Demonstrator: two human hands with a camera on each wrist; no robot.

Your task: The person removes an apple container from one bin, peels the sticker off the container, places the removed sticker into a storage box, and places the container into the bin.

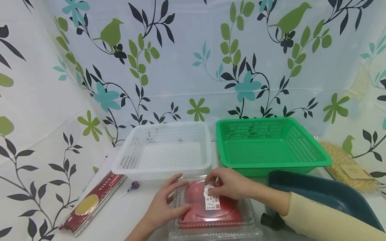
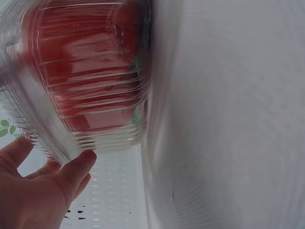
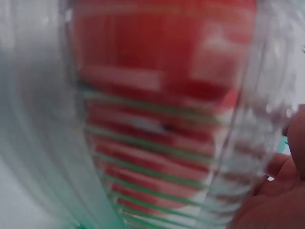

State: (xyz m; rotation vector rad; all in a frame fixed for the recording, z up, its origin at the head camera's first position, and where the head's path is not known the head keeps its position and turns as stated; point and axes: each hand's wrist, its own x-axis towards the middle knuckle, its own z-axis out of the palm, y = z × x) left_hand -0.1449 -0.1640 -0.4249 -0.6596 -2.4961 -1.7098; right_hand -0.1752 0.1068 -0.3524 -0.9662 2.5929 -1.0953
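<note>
Clear plastic container (image 1: 193, 231), ribbed sides, raised top: one, set down on the table (image 1: 126, 211) at the middle of the near edge. Red contents (image 1: 194, 192) inside, with traces of green low down in the left wrist view; exact nature hard to tell through the plastic.

White sticker (image 1: 213, 203), round upper end, red and dark print: one, on top of the container.

Left hand (image 1: 163, 206): at the container's left side, fingers spread, thumb extended and touching the rim.

Right hand (image 1: 230, 183): over the container's top, fingers curled, thumb and forefinger pinching the sticker's round upper end. Pale yellow sleeve (image 1: 328, 219) on the forearm. Right wrist view blurred.

White basket (image 1: 161, 174), perforated: one, by the far edge of the table, left of centre, just beyond the container.

Green basket (image 1: 277, 165), perforated: one, by the far edge, right of centre, beside the white basket.

Dark blue tray (image 1: 328, 190): one, along the right edge, towards the near right corner.

Bag of yellow grains (image 1: 339, 157), pale label: one, near the far right corner, beside the green basket.

Red packet (image 1: 91, 202), lettered "GUSTO": one, slantwise along the left edge.

Lollipop (image 1: 135, 184): one, just beside the packet's far end.
</note>
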